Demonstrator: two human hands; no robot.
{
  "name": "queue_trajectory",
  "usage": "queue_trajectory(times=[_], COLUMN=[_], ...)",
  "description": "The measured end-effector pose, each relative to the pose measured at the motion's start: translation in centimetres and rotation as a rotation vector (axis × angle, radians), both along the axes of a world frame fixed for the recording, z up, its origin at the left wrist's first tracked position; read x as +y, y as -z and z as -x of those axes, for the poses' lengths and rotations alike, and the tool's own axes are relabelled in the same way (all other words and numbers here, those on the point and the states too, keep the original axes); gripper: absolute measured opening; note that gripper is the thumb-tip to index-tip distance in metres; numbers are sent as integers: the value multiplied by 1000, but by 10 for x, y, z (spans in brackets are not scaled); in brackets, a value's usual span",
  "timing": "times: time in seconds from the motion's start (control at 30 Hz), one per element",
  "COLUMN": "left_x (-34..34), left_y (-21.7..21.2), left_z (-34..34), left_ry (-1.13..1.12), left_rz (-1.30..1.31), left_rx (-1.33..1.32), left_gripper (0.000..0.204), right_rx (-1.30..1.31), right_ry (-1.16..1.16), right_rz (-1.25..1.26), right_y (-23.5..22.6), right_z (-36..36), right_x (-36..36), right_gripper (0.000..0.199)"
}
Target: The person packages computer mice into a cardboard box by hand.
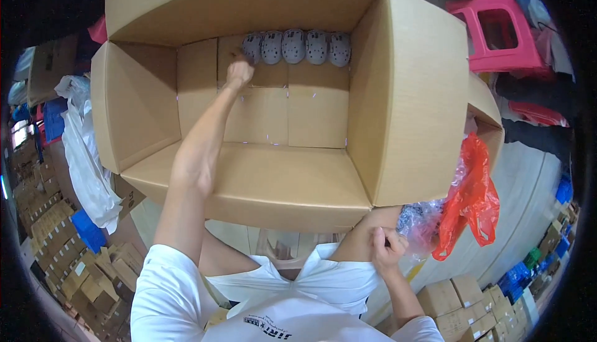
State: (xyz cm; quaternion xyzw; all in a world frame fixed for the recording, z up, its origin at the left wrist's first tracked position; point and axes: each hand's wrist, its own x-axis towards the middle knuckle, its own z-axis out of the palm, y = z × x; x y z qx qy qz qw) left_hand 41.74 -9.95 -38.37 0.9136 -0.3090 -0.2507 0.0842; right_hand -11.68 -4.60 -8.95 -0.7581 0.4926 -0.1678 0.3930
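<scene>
- left hand [239, 73] is deep in the box [404, 106], fingers closed on the end shoe [252, 48]; can tip the row.
- right hand [387, 249] pinches a clear bag [418, 221] w/ the red bag [472, 196] beside it; may slip.

A warehouse or packing room; stacks of small cardboard boxes [93, 280] line the floor; blue crates [87, 230] sit among them. A large open carton [280, 93] dominates; plastic stools [497, 34] stand nearby.

Five grey perforated clog shoes [295, 46], standing on end in a tight row against the carton's far wall. Leftmost one touches the left hand [239, 73], which sits just below it; the rest run off to that hand's right.
</scene>
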Motion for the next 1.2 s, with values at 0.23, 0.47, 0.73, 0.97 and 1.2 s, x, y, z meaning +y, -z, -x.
queue_trajectory(times=[0.23, 0.47, 0.73, 0.97, 1.2], left_x=[19, 27, 90, 102, 87], left_y=[-76, -235, -547, -603, -557], left_z=[3, 86, 307, 378, 382], left_ry=[35, -113, 256, 605, 598], left_rz=[-10, 287, 697, 959, 1116], left_rx=[43, 451, 168, 282, 317], left_gripper=[42, 26, 27, 32, 32], right_rx=[-7, -272, -26, 7, -225], right_ry=[27, 370, 954, 927, 248], right_rz=[5, 225, 244, 463, 619], right_y=[-6, -7, 44, 42, 26], right_z=[-7, 18, 197, 183, 101], right_x=[-1, -5, -93, -130, -109], right_gripper=[14, 13, 19, 14, 12])
